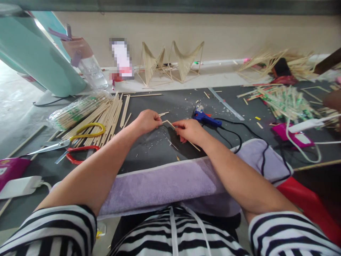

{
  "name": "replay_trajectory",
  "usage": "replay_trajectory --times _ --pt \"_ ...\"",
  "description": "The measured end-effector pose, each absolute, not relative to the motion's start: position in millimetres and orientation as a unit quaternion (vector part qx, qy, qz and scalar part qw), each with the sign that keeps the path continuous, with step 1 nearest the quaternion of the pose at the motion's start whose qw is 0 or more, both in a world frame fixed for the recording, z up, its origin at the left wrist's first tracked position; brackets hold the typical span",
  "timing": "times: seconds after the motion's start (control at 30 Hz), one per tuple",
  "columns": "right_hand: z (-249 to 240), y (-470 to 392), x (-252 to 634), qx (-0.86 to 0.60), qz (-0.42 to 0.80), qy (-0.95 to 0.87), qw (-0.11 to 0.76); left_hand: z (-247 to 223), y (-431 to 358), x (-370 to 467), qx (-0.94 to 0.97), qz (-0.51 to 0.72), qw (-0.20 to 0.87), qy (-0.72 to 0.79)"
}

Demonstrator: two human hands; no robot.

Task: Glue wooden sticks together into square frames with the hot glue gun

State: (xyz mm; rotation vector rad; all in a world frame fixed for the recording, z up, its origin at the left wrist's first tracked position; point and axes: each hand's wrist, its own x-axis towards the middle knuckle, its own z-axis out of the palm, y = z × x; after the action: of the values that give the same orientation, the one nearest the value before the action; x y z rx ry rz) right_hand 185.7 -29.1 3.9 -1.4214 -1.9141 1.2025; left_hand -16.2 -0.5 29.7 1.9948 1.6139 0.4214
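Two thin wooden sticks [194, 145] meet at an angle between my hands, above the dark table. One end is pinched in the fingers of my left hand [149, 121]. Closed around the other stick is my right hand [189, 130], and that stick's far end sticks out below the palm. A blue glue gun [206, 118] lies just beyond my right hand, its tip amid whitish residue. Left of my left hand, loose sticks [110, 119] are spread beside a plastic bag of sticks [80, 108].
Scissors [86, 131] with yellow and red handles lie at left. Two stick structures [183, 62] stand on the back ledge. A ruler [226, 104], black cord and stick pile [282, 101] are at right. A purple cloth [170, 185] covers the front edge.
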Motion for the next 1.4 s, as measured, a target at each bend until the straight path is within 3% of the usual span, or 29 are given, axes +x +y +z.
replay_trajectory --times 0.6,0.7,0.8,0.9,1.17,1.27,1.3,1.4 --pt "3.0 -28.9 185.5 -0.523 0.436 -0.699 0.217 23.8 0.8 -15.7 0.753 0.151 0.248 0.591" --pt "3.9 -28.0 186.2 -0.528 0.398 -0.723 0.203 22.8 2.1 -16.8 0.747 0.146 0.266 0.591" --pt "8.6 -28.4 188.8 -0.516 0.279 -0.786 0.196 26.4 0.8 -16.5 0.750 0.154 0.267 0.585" --pt "14.5 -29.4 192.0 -0.492 0.161 -0.832 0.200 32.5 0.5 -18.5 0.752 0.164 0.233 0.594" --pt "33.7 -17.5 227.5 -0.604 0.055 -0.730 0.317 47.4 29.4 -72.1 0.688 0.198 0.121 0.688" --pt "38.2 -7.8 251.0 -0.664 0.027 -0.668 0.336 55.2 50.5 -85.3 0.676 0.104 0.033 0.729" --pt "37.9 -4.7 257.6 -0.681 0.027 -0.653 0.329 56.9 59.0 -85.0 0.686 0.040 0.002 0.727" --pt "33.0 2.7 270.4 -0.717 0.052 -0.641 0.269 57.0 86.4 -72.6 0.700 -0.005 -0.016 0.714"
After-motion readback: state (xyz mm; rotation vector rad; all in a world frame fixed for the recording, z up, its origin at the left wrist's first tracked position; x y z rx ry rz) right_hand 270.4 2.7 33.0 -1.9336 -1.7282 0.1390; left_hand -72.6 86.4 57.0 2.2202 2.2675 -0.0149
